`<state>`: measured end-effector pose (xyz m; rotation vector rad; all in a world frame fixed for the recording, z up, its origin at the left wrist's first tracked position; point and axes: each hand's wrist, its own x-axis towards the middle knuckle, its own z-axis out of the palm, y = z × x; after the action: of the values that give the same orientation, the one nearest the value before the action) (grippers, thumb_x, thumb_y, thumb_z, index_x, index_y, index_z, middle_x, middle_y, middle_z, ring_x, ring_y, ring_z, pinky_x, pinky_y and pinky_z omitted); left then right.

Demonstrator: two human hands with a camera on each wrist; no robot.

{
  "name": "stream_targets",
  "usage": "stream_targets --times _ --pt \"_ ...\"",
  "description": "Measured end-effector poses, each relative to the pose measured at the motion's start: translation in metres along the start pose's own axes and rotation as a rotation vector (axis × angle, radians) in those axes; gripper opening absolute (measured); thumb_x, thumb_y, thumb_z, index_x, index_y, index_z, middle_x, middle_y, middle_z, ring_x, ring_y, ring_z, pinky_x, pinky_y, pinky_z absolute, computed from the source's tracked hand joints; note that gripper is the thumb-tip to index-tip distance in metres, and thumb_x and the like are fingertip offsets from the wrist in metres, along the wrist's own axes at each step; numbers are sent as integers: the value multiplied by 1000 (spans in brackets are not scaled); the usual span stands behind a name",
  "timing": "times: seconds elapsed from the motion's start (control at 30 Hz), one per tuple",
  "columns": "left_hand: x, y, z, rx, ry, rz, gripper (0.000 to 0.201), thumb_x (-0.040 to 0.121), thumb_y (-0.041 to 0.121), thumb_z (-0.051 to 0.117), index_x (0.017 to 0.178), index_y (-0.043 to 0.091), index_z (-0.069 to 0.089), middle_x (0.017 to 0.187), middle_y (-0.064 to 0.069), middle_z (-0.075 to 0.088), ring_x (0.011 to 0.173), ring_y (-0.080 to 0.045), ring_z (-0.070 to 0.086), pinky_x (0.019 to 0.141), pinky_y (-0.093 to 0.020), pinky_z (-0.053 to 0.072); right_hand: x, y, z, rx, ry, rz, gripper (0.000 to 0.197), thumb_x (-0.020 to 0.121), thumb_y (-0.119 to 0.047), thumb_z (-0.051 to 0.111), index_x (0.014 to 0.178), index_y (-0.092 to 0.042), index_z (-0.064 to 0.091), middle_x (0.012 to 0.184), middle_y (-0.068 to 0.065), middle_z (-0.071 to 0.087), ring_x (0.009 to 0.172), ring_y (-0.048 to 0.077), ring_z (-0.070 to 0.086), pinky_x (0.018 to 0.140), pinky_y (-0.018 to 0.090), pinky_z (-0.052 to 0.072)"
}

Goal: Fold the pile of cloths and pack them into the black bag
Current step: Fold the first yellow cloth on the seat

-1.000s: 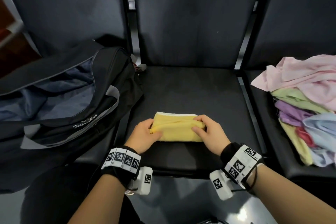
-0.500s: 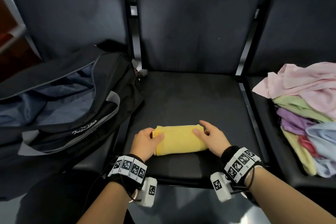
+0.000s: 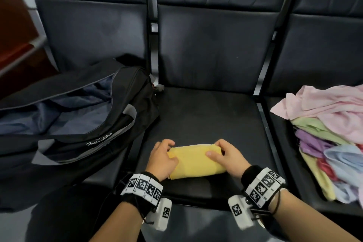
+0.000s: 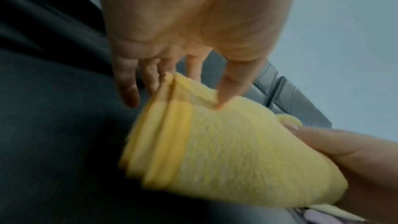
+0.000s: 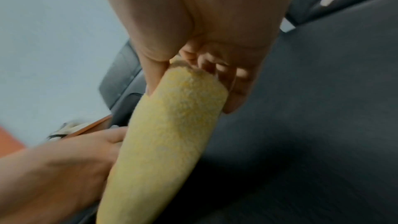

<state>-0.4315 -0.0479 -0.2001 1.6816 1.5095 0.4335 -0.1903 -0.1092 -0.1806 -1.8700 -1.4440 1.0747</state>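
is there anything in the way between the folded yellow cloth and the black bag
Nothing visible. The yellow cloth, held at its ends by the left hand and right hand, sits on the middle seat. The black bag lies just to its left, mouth open, with only bare seat between.

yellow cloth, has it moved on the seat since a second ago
Yes. The yellow cloth has come toward the seat's front edge, pulled nearer the person, with the left hand and right hand gripping its ends.
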Motion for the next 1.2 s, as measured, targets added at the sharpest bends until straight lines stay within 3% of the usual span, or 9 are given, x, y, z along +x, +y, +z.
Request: stream_targets --times 0.1,0.2,0.4,0.53,0.67,0.8,0.93,1.07,1.2 --pt "-9 20 -12 -73 -120 182 76 66 37 73 136 41 46 135 21 43 126 1 38 105 -20 34 -5 -38 -5 -63 2 -198 30 78 -40 79 88 -30 53 78 -12 57 71 1 52 66 21 43" --pt "-18 33 -20 -238 -209 271 85 62 36 83 137 43 46 133 25 54 124 6 51 101 -18 44 -7 -82 -7 -190 -88 -358 32 75 -35 79 97 -31 57 90 -12 63 84 4 59 77 29 50" --pt "-21 31 -40 -325 -220 280 59 62 25 85 115 33 63 104 5 73 94 -7 70 87 -39 58 -6 -132 -1 -392 -189 -517 37 81 -25 75 115 -28 62 111 -8 63 106 11 59 93 38 48" --pt "-18 23 -67 -407 -114 248 47 65 28 81 109 28 64 99 5 73 93 -10 70 86 -42 57 13 -157 13 -307 -153 -538 49 81 -25 75 126 -33 58 119 -14 62 112 1 56 97 27 46" --pt "-7 -3 -118 -678 30 135 47 78 20 83 121 22 63 112 -2 75 103 -19 72 86 -41 59 54 -195 35 -224 -38 -592 52 90 -25 69 138 -31 51 131 -14 58 121 1 52 104 27 44" --pt "18 -34 -180 -938 318 -87 32 89 21 73 120 18 65 112 -1 76 102 -18 73 81 -36 60 103 -233 65 -202 19 -609 49 98 -16 56 144 -27 45 142 -13 50 134 5 41 113 30 36" --pt "48 -67 -236 -1027 469 -306 38 96 26 66 131 11 60 121 -6 71 109 -27 68 85 -43 56 151 -264 106 -437 19 -667 58 95 -7 53 148 -27 41 153 -7 40 146 23 25 119 44 26" --pt "92 -89 -261 -1162 418 -527 53 99 30 62 141 -1 50 135 -18 61 118 -38 61 103 -55 48 193 -279 125 -886 68 -701 66 95 -19 51 153 -35 25 162 -6 23 151 33 6 121 56 10" --pt "132 -94 -259 -1335 277 -656 58 102 31 57 149 2 41 147 -24 50 129 -43 54 111 -59 40 216 -270 120 -1011 -15 -609 62 96 -26 44 153 -37 24 151 -9 42 150 29 14 120 58 7"
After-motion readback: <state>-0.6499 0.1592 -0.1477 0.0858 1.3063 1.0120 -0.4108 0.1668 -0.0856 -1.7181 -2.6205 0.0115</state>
